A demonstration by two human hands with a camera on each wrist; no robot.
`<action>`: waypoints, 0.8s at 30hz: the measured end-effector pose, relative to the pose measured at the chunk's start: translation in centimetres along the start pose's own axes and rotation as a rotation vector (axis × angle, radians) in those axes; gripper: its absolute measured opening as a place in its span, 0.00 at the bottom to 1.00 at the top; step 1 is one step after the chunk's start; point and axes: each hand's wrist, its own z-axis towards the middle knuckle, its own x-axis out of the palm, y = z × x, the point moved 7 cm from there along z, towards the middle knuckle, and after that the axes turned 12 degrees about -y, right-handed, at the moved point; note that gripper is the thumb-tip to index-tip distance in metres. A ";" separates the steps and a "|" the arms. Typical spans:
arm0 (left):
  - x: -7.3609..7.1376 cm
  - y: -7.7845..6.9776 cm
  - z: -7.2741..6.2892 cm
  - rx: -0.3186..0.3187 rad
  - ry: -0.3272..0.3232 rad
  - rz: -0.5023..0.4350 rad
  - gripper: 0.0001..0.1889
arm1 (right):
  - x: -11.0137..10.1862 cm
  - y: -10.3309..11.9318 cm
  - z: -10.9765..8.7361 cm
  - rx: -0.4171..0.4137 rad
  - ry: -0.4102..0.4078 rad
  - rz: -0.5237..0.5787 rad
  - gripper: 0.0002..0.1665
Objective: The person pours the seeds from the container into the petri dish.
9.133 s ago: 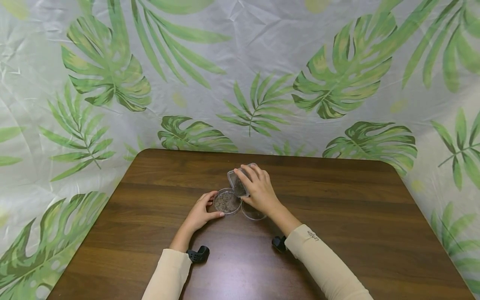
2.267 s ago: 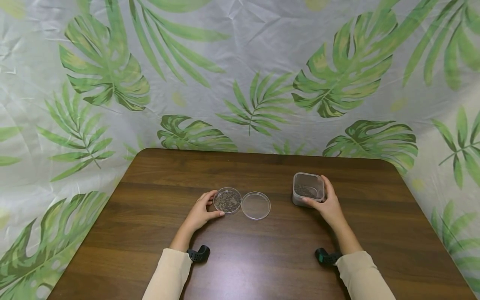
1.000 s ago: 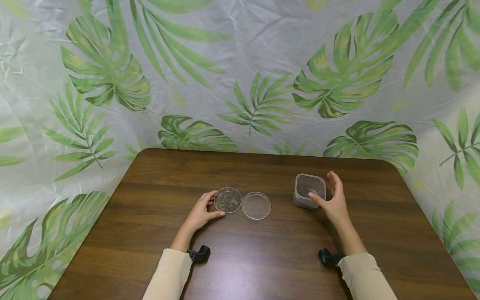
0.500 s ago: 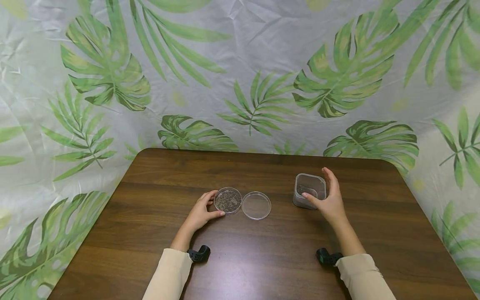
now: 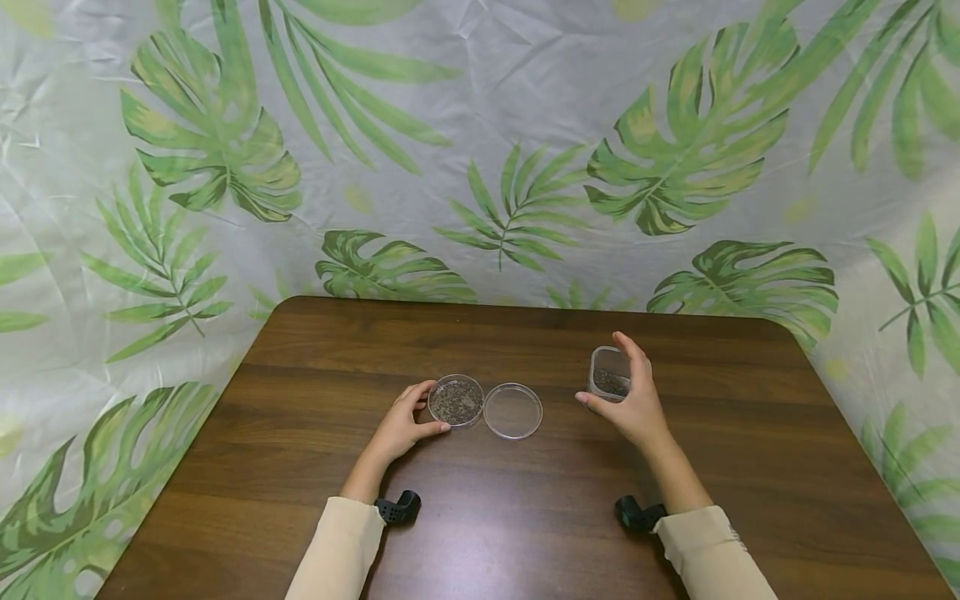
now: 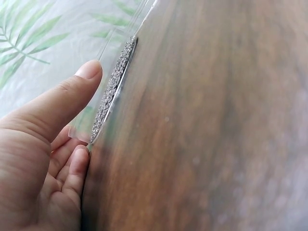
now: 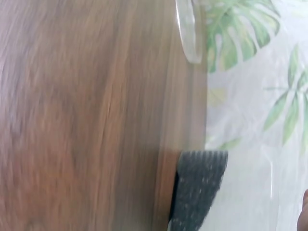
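Observation:
In the head view, my left hand (image 5: 401, 427) grips a clear petri dish (image 5: 455, 401) from its left side, thumb at the near rim and fingers behind. Dark, soil-like grains cover the dish's bottom; the left wrist view shows them as a thin layer (image 6: 114, 89). Touching or nearly touching the dish's right side lies the clear petri dish lid (image 5: 512, 411). Farther right stands a clear square plastic container (image 5: 610, 367), part-filled with the same grains. My right hand (image 5: 637, 404) is in front of it, thumb and fingers spread, holding nothing, and hides its right part.
All of this is on a brown wooden table (image 5: 525, 517) with rounded far corners. Behind the table hangs a pale cloth (image 5: 525, 108) printed with green leaves. A black band with a camera (image 5: 637, 512) sits on the right wrist, another on the left.
Earlier my right hand tilted the container over the dish, then set it down at the right. It has since let go and moved left across the container's front. My left hand stays.

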 end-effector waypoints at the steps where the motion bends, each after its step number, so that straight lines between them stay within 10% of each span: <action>1: 0.0 0.0 0.0 0.000 -0.001 0.002 0.40 | 0.2 0.2 -0.1 -0.008 0.008 -0.003 0.58; 15: 0.0 0.0 0.0 0.009 -0.007 0.011 0.40 | 3.7 1.1 -0.9 -0.019 0.118 0.008 0.57; 24: 0.0 0.2 0.0 0.005 -0.013 0.013 0.40 | 6.4 -2.8 -1.6 -0.025 0.182 0.004 0.61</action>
